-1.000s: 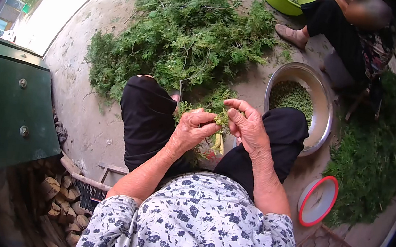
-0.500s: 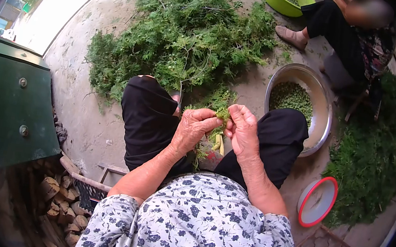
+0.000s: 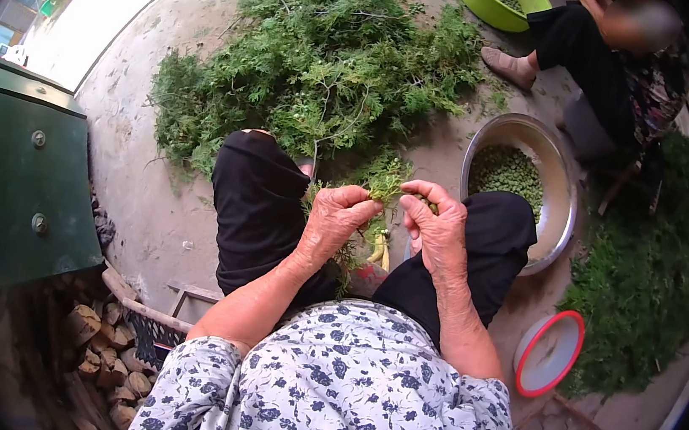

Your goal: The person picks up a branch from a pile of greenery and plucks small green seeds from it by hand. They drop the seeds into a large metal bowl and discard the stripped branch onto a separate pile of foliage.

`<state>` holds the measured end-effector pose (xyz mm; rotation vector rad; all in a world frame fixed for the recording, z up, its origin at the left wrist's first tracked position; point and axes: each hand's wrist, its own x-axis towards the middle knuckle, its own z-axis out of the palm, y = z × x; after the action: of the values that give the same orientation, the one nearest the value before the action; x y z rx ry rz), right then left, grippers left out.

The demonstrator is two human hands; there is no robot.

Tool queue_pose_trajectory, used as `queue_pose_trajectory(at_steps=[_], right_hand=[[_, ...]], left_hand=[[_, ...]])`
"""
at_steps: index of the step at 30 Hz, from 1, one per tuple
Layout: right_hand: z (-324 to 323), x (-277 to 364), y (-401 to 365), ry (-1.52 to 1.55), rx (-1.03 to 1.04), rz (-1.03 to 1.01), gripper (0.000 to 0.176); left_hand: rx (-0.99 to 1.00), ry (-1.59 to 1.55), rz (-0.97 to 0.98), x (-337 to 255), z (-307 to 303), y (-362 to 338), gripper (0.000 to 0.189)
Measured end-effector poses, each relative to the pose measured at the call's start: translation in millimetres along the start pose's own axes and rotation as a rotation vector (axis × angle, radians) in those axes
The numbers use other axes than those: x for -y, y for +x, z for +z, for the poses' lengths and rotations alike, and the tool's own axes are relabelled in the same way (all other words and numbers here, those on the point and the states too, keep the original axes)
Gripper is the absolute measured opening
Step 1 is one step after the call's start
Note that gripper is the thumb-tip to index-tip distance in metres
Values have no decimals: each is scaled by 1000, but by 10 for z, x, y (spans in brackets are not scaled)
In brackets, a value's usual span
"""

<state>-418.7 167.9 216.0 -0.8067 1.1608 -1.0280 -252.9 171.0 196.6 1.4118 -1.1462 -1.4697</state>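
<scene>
My left hand [image 3: 333,218] is closed, pinching a leafy evergreen sprig [image 3: 385,187] between thumb and fingers, above the gap between my knees. Just to its right, my right hand [image 3: 444,236] is curled around a few small green cones [image 3: 424,202], its fingertips close to the sprig's end. Beyond my feet spreads a big pile of cut evergreen branches [image 3: 310,67]. Beside my right knee stands a wide metal basin [image 3: 566,198] holding many loose green cones [image 3: 509,176]; my knee covers part of it.
A person [image 3: 599,66] sits at the upper right near a lime-green basin [image 3: 478,14]. More greenery [image 3: 643,283] lies along the right, beside a red-rimmed white bowl [image 3: 526,355]. At left are a green metal box [image 3: 17,178] and chopped firewood [image 3: 104,349].
My right hand has moved slightly right, away from the sprig, and its fingers have curled in with green cones showing. The left hand keeps its hold.
</scene>
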Motion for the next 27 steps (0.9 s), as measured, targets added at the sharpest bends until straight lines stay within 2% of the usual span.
queue_pose_trajectory(at_steps=[2, 4, 6, 7, 8, 9, 10, 11, 12, 14, 16, 18, 20, 22, 24, 25, 27], right_hand=[[70, -130, 16, -248, 13, -125, 19], [114, -198, 32, -193, 36, -123, 21], [139, -224, 41, -272, 39, -148, 19], [128, -247, 53, -269, 61, -164, 18], [93, -253, 64, -269, 62, -164, 18], [37, -250, 75, 46, 122, 36, 18], [-10, -252, 91, 361, 180, 237, 18], [-39, -277, 126, 485, 148, 213, 18], [-63, -226, 128, 485, 149, 213, 18], [-109, -38, 99, 413, 19, 94, 17], [-260, 137, 122, 282, -57, -67, 15], [-484, 367, 124, 184, -182, -257, 15], [-806, 536, 126, 114, -377, -392, 15], [-1289, 555, 125, -8, -521, -415, 24], [-1717, 520, 122, -212, -695, -372, 36], [-1850, 485, 116, -215, -691, -370, 36], [-2060, 398, 91, -211, -829, -264, 41]], left_hand=[[12, 37, 52, 37, 1, 4, 14], [23, 71, 102, 98, -2, 8, 13], [26, 212, 215, 80, -8, 15, 14], [25, 213, 215, 15, -16, -3, 14], [70, 164, 119, -69, -30, -28, 14], [115, 115, 22, -144, -37, -45, 13], [114, 115, 23, -89, -43, -33, 13], [104, 6, -3, 14, -50, -7, 13], [94, -103, -29, 67, -58, 8, 12], [106, -96, -70, 62, -84, 16, 15], [-17, -426, -90, 75, -63, 61, 17], [-131, -530, -75, 109, -109, 134, 16], [-175, -589, -175, 73, -184, 155, 15], [-208, -577, -173, 50, -205, 156, 13], [-260, -703, -255, 22, -179, 171, 14], [-268, -699, -278, 25, -195, 165, 15], [-283, -725, -306, 98, -207, 186, 14]])
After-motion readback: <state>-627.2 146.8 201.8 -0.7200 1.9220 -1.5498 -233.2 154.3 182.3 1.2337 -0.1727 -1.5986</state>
